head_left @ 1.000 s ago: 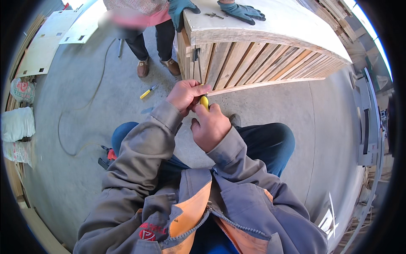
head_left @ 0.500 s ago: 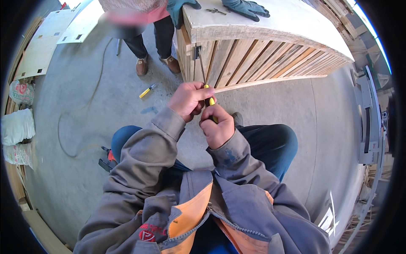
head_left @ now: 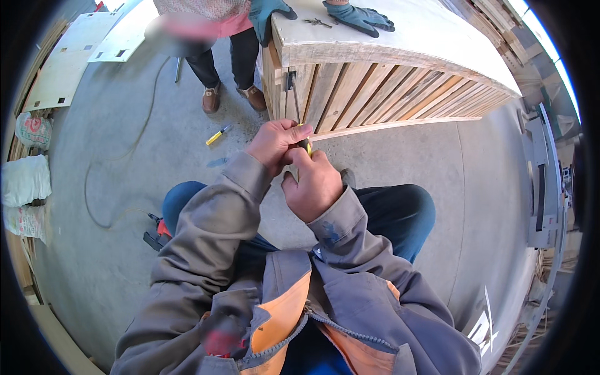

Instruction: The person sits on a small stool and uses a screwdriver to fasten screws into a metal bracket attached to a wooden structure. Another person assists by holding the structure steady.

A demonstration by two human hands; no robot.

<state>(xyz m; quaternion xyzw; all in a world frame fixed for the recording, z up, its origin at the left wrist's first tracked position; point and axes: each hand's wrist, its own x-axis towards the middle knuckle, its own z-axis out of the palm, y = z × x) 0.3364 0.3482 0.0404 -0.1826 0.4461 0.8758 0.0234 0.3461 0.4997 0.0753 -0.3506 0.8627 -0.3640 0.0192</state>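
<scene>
A screwdriver (head_left: 296,103) with a yellow and black handle points away from me, its shaft reaching a small black metal fitting (head_left: 291,80) at the near left corner of a slatted wooden crate (head_left: 350,94). My left hand (head_left: 275,144) is closed around the front of the handle, thumb along the top. Behind it, my right hand (head_left: 315,184) has its fingers curled against the handle's rear, thumb held off to the side. Whether the tip sits in a screw is too small to tell.
Across from me, a person's teal-gloved hand (head_left: 365,19) lies on the crate's pale top by several small metal pieces (head_left: 317,23). On the concrete floor lie a yellow-handled tool (head_left: 218,135), a cable (head_left: 144,119) and a red and black power tool (head_left: 157,235). Bags (head_left: 26,181) stand left.
My right hand has shifted slightly left and its grip has loosened, the thumb coming away from the handle. My left hand stays on the screwdriver. The co-worker's glove has barely moved.
</scene>
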